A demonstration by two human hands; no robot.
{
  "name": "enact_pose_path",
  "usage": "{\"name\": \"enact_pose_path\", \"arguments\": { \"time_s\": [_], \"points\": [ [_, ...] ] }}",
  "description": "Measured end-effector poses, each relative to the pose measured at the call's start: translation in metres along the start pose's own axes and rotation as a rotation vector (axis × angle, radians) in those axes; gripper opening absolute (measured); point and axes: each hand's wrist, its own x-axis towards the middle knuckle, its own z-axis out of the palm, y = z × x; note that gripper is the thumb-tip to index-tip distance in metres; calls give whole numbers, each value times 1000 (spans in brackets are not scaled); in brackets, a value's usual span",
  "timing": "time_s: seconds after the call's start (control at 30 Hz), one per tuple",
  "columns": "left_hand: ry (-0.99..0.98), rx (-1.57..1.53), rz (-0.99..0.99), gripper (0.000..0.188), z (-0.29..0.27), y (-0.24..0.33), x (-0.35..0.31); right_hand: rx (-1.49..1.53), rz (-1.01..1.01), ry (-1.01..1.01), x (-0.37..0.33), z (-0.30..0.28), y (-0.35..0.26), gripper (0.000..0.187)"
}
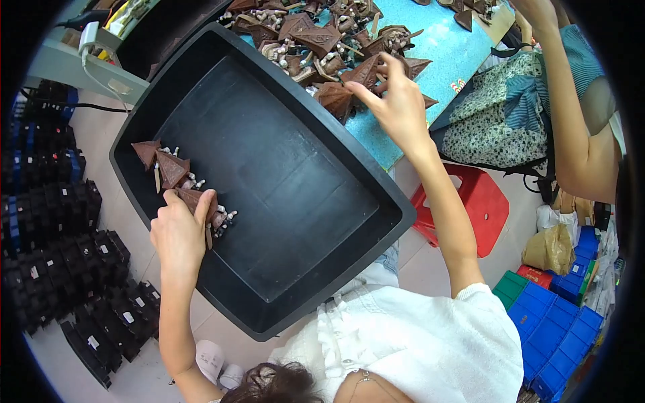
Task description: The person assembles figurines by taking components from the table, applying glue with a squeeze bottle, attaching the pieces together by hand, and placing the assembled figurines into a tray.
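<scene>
My left hand (178, 235) is inside a large black plastic tray (282, 181), thumb and fingers closed on a small figurine with a brown pointed roof (193, 198). Two similar brown-roofed figurines (173, 169) stand in a row beside it along the tray's left side, with little pale figures beneath the roofs. Beyond the tray's far right edge, my right hand (401, 111) has its thumb and fingers around another brown-roofed figurine (363, 72) at the edge of a pile (316, 40). The underside of that piece is hidden.
The pile lies on a light-blue tabletop (440, 40). At the right, a co-worker's arm (564, 101) reaches over more brown pieces. A red stool (484, 208), blue bins (551, 322) and a patterned bag (504, 114) are on the right. Stacked black items (54, 262) line the left floor.
</scene>
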Motion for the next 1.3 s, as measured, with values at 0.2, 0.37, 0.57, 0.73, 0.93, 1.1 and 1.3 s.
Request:
{"name": "enact_pose_path", "arguments": {
  "time_s": [0.2, 0.37, 0.57, 0.73, 0.93, 1.1, 1.3],
  "points": [
    [176, -429, 281, 41, -42, 45, -8, 227, -199, 198, 48, -23, 1, 19],
    [368, -564, 744, 34, -41, 118, 27, 62, -210, 133, 69, -57, -7, 23],
    [213, -385, 731, 57, -33, 223, 57, -200, 209, 163, -16, -55, 45, 56],
    [197, -365, 699, 50, 3, 260, 103, 556, 358, 75, -41, -21, 65, 43],
    [35, -1002, 774, 33, -23, 183, 111, 918, 388, 80, -44, -16, 64, 34],
    [-313, -1772, 514, 41, -48, 95, 87, 822, 367, -7, -42, -3, 65, 32],
    [-572, -1946, 440, 52, -38, 52, 43, 758, 194, 171, -46, -61, -25, 16]
  ]
}}
